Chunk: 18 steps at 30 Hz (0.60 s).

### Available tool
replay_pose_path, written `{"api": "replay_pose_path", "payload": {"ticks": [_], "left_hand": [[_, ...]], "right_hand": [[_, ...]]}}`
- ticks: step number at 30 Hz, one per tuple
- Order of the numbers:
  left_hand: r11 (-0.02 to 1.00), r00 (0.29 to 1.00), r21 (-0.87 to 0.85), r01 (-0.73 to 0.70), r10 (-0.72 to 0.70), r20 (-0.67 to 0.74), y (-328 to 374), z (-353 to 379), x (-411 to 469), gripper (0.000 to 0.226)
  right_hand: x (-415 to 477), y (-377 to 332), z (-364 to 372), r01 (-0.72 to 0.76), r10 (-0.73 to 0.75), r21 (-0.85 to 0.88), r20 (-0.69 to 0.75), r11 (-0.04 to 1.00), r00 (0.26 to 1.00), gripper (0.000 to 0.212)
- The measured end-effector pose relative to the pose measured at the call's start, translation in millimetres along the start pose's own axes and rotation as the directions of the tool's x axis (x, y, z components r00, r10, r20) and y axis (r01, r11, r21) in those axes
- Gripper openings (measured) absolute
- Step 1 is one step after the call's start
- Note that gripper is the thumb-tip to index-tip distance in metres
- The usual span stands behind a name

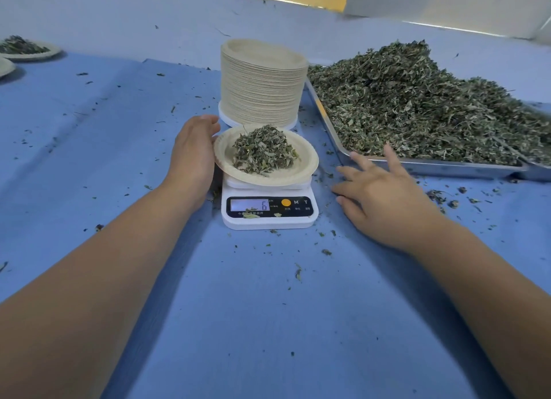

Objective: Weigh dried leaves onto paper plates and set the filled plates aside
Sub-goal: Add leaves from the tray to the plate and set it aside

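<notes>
A beige paper plate (pixel 307 163) with a mound of dried leaves (pixel 264 149) sits on a white digital scale (pixel 269 211) whose display reads 6. My left hand (pixel 193 154) is against the plate's left rim, fingers curved around its edge. My right hand (pixel 378 190) hovers with spread, straight fingers just right of the scale, holding nothing, near the front edge of a metal tray (pixel 432 166) heaped with dried leaves (pixel 417 106).
A tall stack of empty paper plates (pixel 262 82) stands behind the scale. At the far left sit a filled plate (pixel 29 50) and the edge of another plate (pixel 4 67). Leaf crumbs litter the blue cloth (pixel 89 130).
</notes>
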State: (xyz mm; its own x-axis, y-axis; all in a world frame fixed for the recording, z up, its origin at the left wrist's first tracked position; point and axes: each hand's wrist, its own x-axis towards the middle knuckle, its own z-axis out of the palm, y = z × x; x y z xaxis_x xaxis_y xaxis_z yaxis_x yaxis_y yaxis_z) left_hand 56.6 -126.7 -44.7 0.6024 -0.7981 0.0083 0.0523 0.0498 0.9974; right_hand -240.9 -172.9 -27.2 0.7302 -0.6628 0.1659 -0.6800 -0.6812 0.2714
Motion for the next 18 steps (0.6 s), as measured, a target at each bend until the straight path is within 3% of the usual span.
{"api": "replay_pose_path", "payload": {"ticks": [3, 6, 13, 18], "left_hand": [[1.0, 1.0, -0.013, 0.001, -0.001, -0.002, -0.3, 0.3, 0.5, 0.038], [1.0, 1.0, -0.017, 0.015, -0.016, -0.008, -0.2, 0.4, 0.6, 0.037], [1.0, 1.0, -0.02, 0.012, -0.012, -0.011, -0.8, 1.3, 1.2, 0.042], [1.0, 1.0, -0.031, 0.0, 0.0, -0.009, -2.8, 1.0, 4.1, 0.045]], "right_hand": [[-17.6, -5.6, 1.0, 0.004, 0.003, 0.236, -0.028, 0.972, 1.0, 0.042], [-22.0, -6.0, 1.6, -0.129, 0.144, 0.387, -0.008, 0.913, 0.99, 0.046], [-10.4, -3.2, 14.6, -0.28, 0.225, 0.403, 0.178, 0.871, 0.958, 0.056], [-0.8, -4.3, 18.7, -0.225, 0.208, 0.468, 0.088, 0.855, 0.974, 0.051]]}}
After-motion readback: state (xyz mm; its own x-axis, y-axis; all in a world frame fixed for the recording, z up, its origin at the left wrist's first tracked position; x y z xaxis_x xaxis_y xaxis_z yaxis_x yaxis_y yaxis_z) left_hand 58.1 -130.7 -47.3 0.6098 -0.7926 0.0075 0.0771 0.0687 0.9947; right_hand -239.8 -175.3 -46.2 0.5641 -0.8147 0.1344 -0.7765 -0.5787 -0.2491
